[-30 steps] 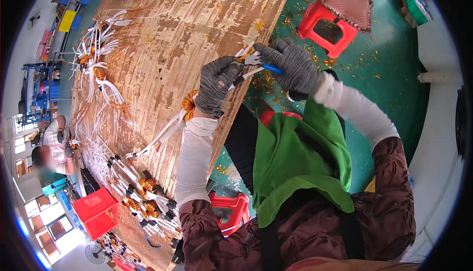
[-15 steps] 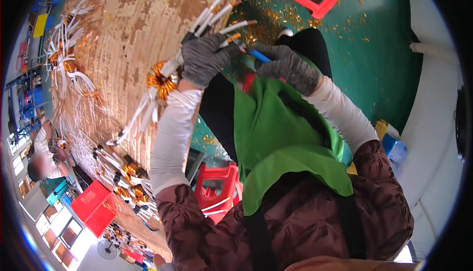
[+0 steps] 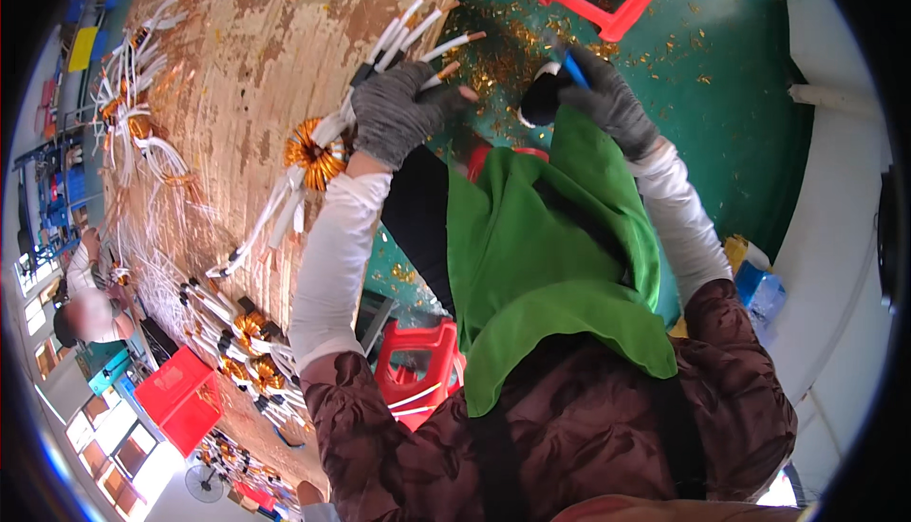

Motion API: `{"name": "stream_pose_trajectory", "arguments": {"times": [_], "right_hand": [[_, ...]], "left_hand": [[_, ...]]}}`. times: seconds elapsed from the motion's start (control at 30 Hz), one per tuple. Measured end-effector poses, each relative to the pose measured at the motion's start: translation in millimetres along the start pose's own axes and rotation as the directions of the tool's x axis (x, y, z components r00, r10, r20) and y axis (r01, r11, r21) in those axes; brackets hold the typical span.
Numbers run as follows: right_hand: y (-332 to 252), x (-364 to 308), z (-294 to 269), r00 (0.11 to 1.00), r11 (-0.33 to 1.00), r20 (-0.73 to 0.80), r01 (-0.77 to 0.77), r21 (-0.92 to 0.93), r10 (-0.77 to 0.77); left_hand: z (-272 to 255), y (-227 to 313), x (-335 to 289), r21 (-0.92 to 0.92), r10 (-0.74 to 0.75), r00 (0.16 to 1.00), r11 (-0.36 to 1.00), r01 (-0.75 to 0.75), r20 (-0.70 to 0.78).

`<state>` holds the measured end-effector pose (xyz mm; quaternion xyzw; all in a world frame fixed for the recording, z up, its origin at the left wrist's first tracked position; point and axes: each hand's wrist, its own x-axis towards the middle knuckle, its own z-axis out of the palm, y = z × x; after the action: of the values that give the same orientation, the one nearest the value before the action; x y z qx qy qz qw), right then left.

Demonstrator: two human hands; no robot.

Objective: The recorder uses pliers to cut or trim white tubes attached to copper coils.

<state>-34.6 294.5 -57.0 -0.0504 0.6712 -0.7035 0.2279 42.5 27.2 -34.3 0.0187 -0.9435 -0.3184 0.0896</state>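
My left hand [image 3: 394, 116], in a grey knit glove with the thumb tip bare, is closed round a bundle of white-sleeved wires [image 3: 403, 38] at the table's edge. Bare copper ends poke out past the fingers. The wires run from a copper-wound ring coil [image 3: 315, 154] lying beside that wrist, with more white leads trailing from its other side. My right hand [image 3: 612, 109], gloved alike, is raised over the floor, apart from the wires. It grips a slim blue-handled tool [image 3: 574, 68]; its dark tip is blurred, so its kind is unclear.
Other coils [image 3: 251, 332] with white leads lie along the wooden table [image 3: 247, 57]. A red bin [image 3: 180, 399] stands past the table's far side, near another person [image 3: 90, 313]. Red stools [image 3: 418, 370] are close by. Copper scraps litter the green floor [image 3: 702, 142].
My right hand has swung away from the wire ends, up and to the right, carrying the blue-handled tool. The left hand keeps its hold, nearly still.
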Motion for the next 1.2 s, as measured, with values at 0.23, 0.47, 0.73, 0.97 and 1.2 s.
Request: {"name": "stream_pose_trajectory", "arguments": {"times": [0.23,0.47,0.73,0.97,1.2], "right_hand": [[-4,11,-17,0.978,0.874,0.204,0.130,-0.469,-0.036],[-36,8,9,0.966,0.375,0.137,0.213,-0.902,-0.219],[-71,34,16,0.895,0.598,0.365,0.443,-0.668,-0.255],[-61,61,64,0.741,0.300,0.583,0.669,-0.680,-0.332],[-70,65,85,0.748,0.293,0.604,0.663,-0.689,-0.274]], "left_hand": [[-26,-9,27,-0.310,-0.227,0.956,0.937,0.162,-0.185],[-19,-2,52,0.590,-0.199,0.980,0.794,0.146,0.026],[-40,2,24,-0.226,-0.370,0.926,0.911,0.346,-0.071],[-35,-1,16,-0.797,-0.386,0.919,0.529,0.291,0.079],[-41,7,12,-0.815,-0.384,0.922,0.515,0.265,0.057]]}}
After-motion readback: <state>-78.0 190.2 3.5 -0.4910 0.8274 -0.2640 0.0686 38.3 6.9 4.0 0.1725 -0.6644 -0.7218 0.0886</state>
